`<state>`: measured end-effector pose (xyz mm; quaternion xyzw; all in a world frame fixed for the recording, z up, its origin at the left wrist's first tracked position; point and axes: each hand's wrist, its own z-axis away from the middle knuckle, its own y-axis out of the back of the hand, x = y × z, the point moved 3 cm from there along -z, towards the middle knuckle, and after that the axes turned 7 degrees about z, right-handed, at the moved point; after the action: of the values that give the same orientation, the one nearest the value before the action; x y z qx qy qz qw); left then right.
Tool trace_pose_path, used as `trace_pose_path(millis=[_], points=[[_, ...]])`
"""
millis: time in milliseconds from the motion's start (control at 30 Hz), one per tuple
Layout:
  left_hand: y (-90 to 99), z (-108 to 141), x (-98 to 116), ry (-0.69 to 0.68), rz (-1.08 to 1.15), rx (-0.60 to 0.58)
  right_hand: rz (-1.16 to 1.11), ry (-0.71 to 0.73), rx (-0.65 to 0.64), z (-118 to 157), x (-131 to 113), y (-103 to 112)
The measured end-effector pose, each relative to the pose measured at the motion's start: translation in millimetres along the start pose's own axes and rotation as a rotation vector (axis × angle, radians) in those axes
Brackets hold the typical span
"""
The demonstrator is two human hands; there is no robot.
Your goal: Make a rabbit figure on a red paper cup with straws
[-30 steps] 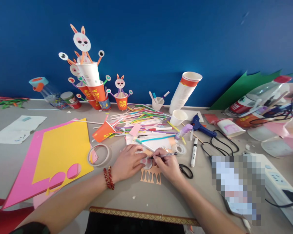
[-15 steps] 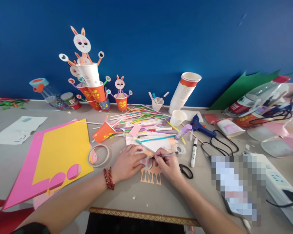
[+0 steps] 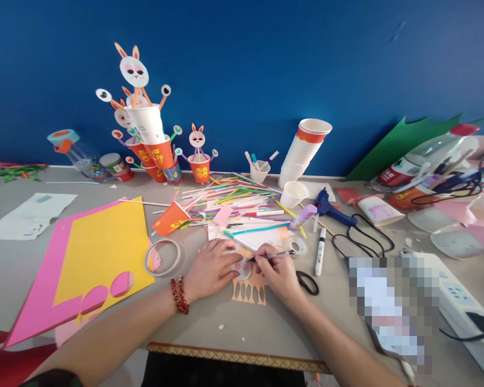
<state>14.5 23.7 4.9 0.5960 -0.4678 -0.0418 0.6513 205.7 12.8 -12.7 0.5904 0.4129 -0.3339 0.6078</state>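
Observation:
A small white paper disc (image 3: 242, 270) with pinkish patches lies on an orange paper sheet (image 3: 248, 293) that has a row of leaf-shaped holes cut in it. My left hand (image 3: 215, 269) rests flat with its fingers stretched out, the tips touching the disc's left edge. Between the fingers of my right hand (image 3: 276, 271) is a pen (image 3: 280, 254), its tip over the disc's upper right part; contact cannot be made out. Black scissor handles (image 3: 307, 283) show just right of my right hand, and a clear tape roll (image 3: 296, 247) lies above it.
Behind the hands lies a heap of coloured sticks (image 3: 234, 201). Rabbit-faced paper cups (image 3: 200, 169) and a stack of cups (image 3: 302, 153) stand by the blue wall. Yellow card (image 3: 105, 247) lies left; a blue glue gun (image 3: 333, 210), marker (image 3: 320, 252) and power strip (image 3: 455, 295) lie right.

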Motion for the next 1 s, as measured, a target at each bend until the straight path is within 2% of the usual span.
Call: trace_pose_path(millis=[367,1000], points=[[0.0,-0.4,-0.2,0.001,-0.002,0.004,-0.010,0.004,0.018,1.6,-3.0,2.4],[-0.1,-0.2,-0.2,0.005,-0.007,0.000,0.036,0.040,-0.027,2.1,3.6,-0.4]])
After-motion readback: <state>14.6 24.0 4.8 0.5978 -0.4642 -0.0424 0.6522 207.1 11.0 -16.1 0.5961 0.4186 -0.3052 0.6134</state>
